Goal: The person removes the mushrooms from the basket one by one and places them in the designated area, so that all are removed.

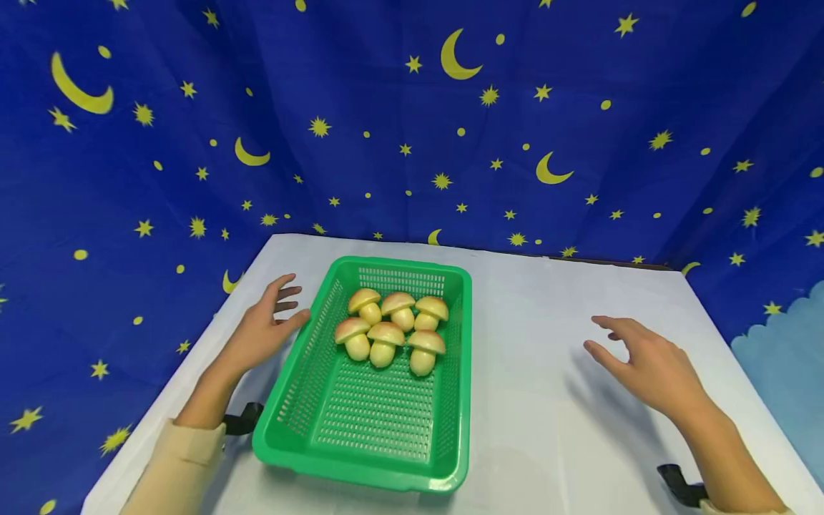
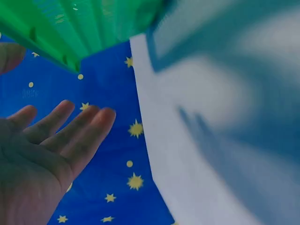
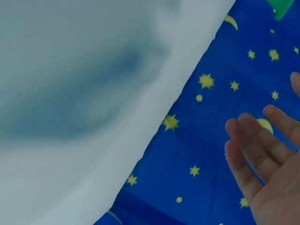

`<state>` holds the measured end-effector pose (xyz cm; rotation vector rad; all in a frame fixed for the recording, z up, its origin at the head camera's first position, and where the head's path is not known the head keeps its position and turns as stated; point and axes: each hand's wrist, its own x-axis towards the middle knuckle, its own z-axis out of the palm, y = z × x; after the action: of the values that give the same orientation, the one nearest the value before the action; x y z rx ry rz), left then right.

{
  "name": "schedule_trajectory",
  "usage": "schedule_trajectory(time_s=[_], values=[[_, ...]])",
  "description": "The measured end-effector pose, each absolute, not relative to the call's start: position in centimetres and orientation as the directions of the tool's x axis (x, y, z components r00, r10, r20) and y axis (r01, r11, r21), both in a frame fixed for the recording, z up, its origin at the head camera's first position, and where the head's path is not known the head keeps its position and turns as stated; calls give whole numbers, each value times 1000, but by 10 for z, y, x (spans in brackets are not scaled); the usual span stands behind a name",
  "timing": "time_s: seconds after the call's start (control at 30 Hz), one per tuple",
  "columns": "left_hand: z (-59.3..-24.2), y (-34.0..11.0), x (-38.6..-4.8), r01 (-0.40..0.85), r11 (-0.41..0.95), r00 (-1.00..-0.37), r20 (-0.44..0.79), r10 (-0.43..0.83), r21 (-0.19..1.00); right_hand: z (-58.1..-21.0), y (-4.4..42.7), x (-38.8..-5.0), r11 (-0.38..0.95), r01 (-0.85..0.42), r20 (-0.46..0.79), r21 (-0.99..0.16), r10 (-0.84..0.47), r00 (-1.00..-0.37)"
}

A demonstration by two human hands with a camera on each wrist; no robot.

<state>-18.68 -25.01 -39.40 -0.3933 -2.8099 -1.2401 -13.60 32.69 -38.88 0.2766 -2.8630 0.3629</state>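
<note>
A green plastic basket [image 1: 373,472] with slotted walls stands on the white table, left of the middle. Inside it, toward the far end, lie several toy mushrooms [image 1: 384,343] with tan caps and pale stems, in two rough rows. My left hand [image 1: 260,332] hovers just outside the basket's left rim, fingers spread and holding nothing; in the left wrist view its palm and loosely extended fingers [image 2: 89,136] show below the green basket wall [image 2: 93,28]. Over the table's right side hangs my right hand [image 1: 650,361], its fingers relaxed and apart from any object.
A white cloth covers the table [image 1: 534,415]. Behind and beside it hangs a blue curtain [image 1: 386,93] with yellow moons and stars. A light-blue cloud shape [image 1: 785,350] shows at the far right. Dark camera mounts [image 1: 243,420] sit at both wrists.
</note>
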Motion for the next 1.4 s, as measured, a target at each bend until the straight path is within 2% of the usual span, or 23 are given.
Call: schedule_trajectory(time_s=[0.4,0.8,1.17,1.4], values=[[-397,-237,-192,110,445,-972,3,234,889,-384,293,-147,865,-378,378,-331,-245,-893],[-407,-232,-193,69,416,-965,-46,258,907,-380,260,-159,812,-475,399,-338,-334,-854],[-410,-230,-193,3,287,-943,-93,320,958,-382,231,-167,750,-572,429,-333,-420,-800],[-410,-230,-192,3,283,-943,-92,320,959,-378,212,-172,715,-609,413,-344,-467,-782]])
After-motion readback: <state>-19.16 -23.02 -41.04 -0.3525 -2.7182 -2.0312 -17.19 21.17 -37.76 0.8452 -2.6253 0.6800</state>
